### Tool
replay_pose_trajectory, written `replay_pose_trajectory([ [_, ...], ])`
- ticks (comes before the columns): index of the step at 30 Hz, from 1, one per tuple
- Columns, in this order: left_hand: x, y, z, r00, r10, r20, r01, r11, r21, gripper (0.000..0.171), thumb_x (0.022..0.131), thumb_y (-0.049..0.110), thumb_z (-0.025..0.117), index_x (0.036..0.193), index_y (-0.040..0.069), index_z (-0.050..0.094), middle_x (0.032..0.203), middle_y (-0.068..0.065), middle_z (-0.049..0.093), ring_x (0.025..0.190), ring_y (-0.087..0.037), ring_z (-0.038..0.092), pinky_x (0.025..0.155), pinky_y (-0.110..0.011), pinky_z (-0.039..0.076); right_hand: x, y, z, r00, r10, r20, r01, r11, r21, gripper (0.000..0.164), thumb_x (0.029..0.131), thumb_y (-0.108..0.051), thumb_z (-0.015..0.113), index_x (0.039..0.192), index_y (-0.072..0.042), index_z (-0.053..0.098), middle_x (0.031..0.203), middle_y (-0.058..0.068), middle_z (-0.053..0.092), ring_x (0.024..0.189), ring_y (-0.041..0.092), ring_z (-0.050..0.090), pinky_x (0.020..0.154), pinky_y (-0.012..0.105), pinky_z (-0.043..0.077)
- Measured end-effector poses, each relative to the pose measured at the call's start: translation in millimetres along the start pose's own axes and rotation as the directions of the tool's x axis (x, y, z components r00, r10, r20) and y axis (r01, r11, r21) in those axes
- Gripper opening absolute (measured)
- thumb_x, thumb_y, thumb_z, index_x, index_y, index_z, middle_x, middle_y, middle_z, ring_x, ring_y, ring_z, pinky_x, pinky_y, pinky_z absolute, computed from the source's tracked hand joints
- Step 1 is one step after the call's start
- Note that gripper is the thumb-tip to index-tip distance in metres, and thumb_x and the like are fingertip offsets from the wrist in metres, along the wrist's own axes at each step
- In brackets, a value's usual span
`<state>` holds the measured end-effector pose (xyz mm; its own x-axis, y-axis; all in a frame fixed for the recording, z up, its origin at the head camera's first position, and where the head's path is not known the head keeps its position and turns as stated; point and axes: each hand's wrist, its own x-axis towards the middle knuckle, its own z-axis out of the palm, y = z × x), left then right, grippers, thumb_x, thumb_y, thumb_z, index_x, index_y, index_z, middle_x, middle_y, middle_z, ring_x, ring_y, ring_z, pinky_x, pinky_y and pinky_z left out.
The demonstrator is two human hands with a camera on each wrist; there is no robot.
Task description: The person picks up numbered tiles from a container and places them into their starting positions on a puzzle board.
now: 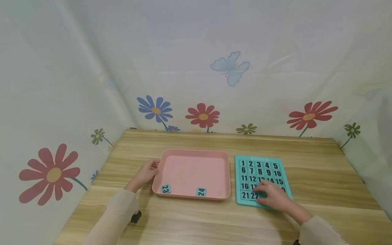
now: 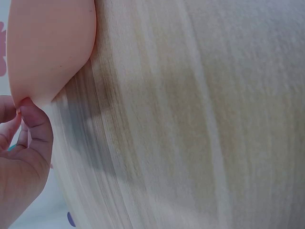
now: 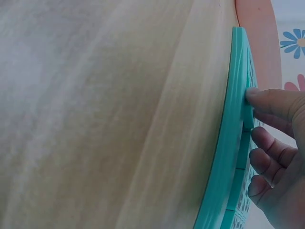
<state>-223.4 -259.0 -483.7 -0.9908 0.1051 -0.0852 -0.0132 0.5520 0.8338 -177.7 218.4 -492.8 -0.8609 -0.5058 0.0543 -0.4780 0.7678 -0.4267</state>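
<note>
In the head view, my left hand (image 1: 147, 174) holds the left rim of a shallow pink tray (image 1: 196, 173), thumb and fingers pinching its edge (image 2: 52, 52) in the left wrist view. Inside the tray lie the number tile 23 (image 1: 165, 189) and the number tile 24 (image 1: 201, 192), both turned sideways. My right hand (image 1: 272, 195) is over the lower part of a teal number board (image 1: 291, 199). Its thumb and index finger pinch the number tile 22 (image 1: 254, 195), beside tile 21 (image 1: 245, 195). The hand covers part of the two lower rows.
The board stands just right of the tray on a wood-grain table (image 1: 196, 221). Rows of numbered tiles fill its upper part. Behind and beside the table hangs a pale curtain (image 1: 171, 51) printed with flowers and a butterfly.
</note>
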Motion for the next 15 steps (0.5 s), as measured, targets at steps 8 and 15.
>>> replay_pose_trajectory([
  [8, -0.3, 3.2, 0.4, 0.999, -0.053, -0.007, 0.054, 0.998, 0.018, 0.039, 0.083, 0.0, 0.046, 0.122, -0.001, 0.044, 0.101, -0.021, 0.048, 0.078, -0.02, 0.054, 0.06, -0.025, 0.046, 4, -5, -3, 1.0, 0.005, -0.02, -0.005, 1.0, 0.021, 0.028, 0.071, -0.025, 0.07, 0.096, -0.013, 0.067, 0.084, -0.007, 0.05, 0.07, 0.005, 0.043, 0.058, 0.018, 0.036],
  [15, 1.0, 4.9, 0.0, 0.996, -0.089, -0.01, 0.089, 0.995, 0.052, 0.04, 0.084, -0.001, 0.045, 0.124, -0.001, 0.042, 0.104, -0.021, 0.048, 0.078, -0.019, 0.054, 0.062, -0.025, 0.046, 17, -15, -13, 0.996, -0.018, -0.087, 0.023, 0.997, 0.067, 0.028, 0.073, -0.023, 0.069, 0.099, -0.012, 0.066, 0.088, -0.002, 0.053, 0.072, 0.011, 0.047, 0.058, 0.019, 0.039],
])
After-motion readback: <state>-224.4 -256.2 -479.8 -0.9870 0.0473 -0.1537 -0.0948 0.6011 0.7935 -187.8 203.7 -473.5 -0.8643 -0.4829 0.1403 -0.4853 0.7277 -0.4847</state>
